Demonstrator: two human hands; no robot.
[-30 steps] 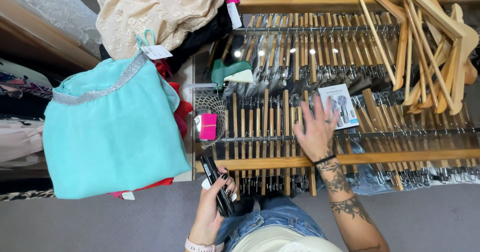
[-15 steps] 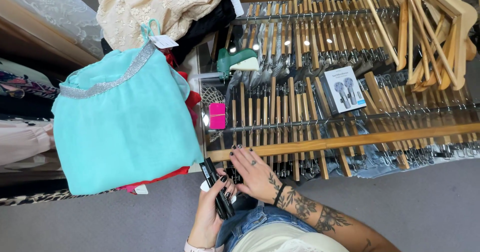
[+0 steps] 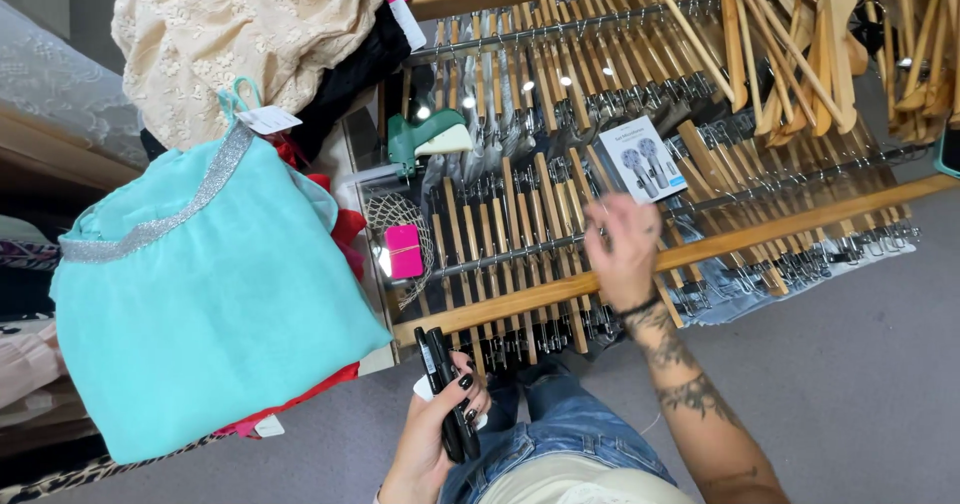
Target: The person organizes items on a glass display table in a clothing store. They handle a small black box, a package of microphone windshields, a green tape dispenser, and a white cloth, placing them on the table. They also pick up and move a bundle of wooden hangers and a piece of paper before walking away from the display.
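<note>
Two black clip hangers (image 3: 447, 394) sit gripped in my left hand (image 3: 432, 434) at lower centre — my right hand (image 3: 622, 247), fingers spread and empty, rests over the wooden hangers (image 3: 520, 234) filling mid-frame, none lifted yet.

Illumination was bright, even and overhead. Small glare spots marked the metal hanger clips (image 3: 520, 89). The right hand (image 3: 622, 249) was motion-blurred; shadows stayed soft.

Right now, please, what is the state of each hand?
Left hand: closed, holding a black hanger.
Right hand: open, holding nothing, fingers spread over the wooden hangers in the rack.
</note>
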